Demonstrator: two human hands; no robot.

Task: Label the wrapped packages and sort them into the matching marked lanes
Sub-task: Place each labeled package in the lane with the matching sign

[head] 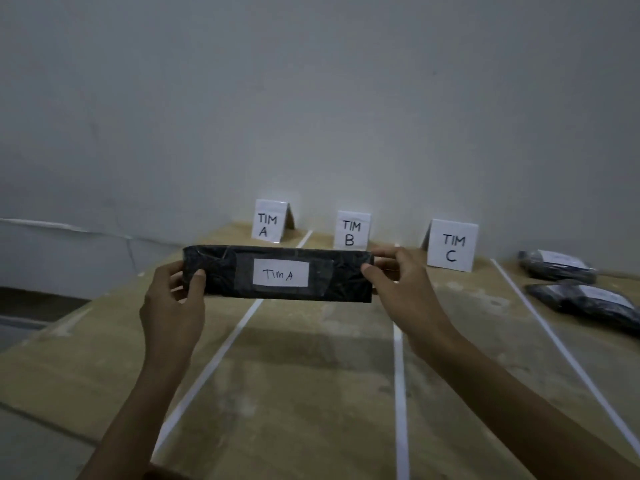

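Observation:
A long black wrapped package (221, 275) is held up above the table, level and facing me. Its white label (280, 272) reads TIM A and is taped on at the middle. My left hand (173, 306) grips the package's left end, thumb on the front. My right hand (398, 282) pinches the right end. Behind it stand three white tent cards: TIM A (268, 220), TIM B (351, 230) and TIM C (452, 245). White tape lines (221, 348) mark lanes on the brown table (311, 393).
Two more black wrapped packages (554, 268) (588, 303) with white labels lie at the right, beyond the rightmost tape line (554, 344). A pale wall rises right behind the cards. The table's left edge runs diagonally at the left, with the floor below.

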